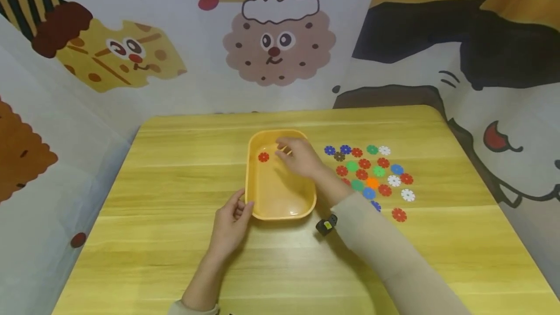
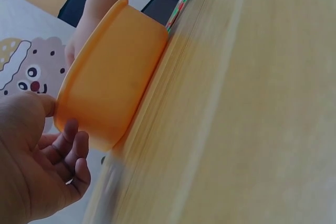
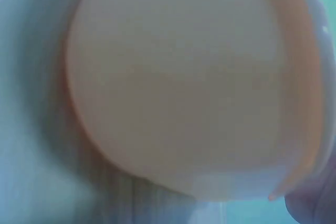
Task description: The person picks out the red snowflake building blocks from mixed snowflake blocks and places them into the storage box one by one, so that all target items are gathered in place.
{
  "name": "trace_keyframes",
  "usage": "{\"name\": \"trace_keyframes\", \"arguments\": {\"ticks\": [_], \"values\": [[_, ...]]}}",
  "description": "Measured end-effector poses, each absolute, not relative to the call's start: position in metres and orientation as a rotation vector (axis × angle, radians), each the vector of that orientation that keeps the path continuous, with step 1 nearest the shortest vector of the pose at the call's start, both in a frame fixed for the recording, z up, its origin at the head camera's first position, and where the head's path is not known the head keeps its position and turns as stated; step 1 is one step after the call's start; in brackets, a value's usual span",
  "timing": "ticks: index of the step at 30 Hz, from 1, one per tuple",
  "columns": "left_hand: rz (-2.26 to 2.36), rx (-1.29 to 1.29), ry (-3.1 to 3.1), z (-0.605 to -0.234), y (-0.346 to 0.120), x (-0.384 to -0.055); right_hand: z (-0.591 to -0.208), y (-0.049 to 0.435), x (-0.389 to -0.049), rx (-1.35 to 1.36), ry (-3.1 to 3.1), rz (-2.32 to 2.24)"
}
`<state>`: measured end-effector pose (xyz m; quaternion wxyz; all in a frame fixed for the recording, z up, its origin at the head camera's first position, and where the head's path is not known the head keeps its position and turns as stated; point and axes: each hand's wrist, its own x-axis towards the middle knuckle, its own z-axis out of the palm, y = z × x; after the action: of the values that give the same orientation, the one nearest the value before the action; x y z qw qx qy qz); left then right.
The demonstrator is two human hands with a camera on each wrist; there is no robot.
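A shallow orange plastic tray (image 1: 280, 193) stands on the table, with one red snowflake-shaped disc (image 1: 263, 157) lying inside near its left wall. My left hand (image 1: 230, 222) holds the tray's near left corner; in the left wrist view its thumb is at the rim and bent fingers are by the outer wall (image 2: 113, 72). Over the tray's far right part hovers my right hand (image 1: 299, 157), fingers loosely bent, with nothing visible between them. The right wrist view shows mostly the blurred tray side (image 3: 178, 87); the right fingertips are out of sight there.
Several snowflake discs in red, blue, green, white, orange and brown lie spread right of the tray, such as a white disc (image 1: 408, 195) and a red disc (image 1: 399, 215). The wooden table (image 1: 153, 198) meets a cartoon-printed wall (image 1: 197, 96) behind. A black device (image 1: 326, 225) sits by the right sleeve.
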<state>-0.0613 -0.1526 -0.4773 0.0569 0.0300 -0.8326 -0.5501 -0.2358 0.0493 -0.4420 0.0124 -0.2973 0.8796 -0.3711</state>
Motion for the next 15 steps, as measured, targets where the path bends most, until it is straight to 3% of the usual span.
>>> {"name": "trace_keyframes", "arguments": {"ticks": [15], "values": [[-1.622, 0.025, -2.532, -0.476, -0.154, -0.061, -0.445, 0.091, -0.225, -0.936, 2.856, -1.482]]}}
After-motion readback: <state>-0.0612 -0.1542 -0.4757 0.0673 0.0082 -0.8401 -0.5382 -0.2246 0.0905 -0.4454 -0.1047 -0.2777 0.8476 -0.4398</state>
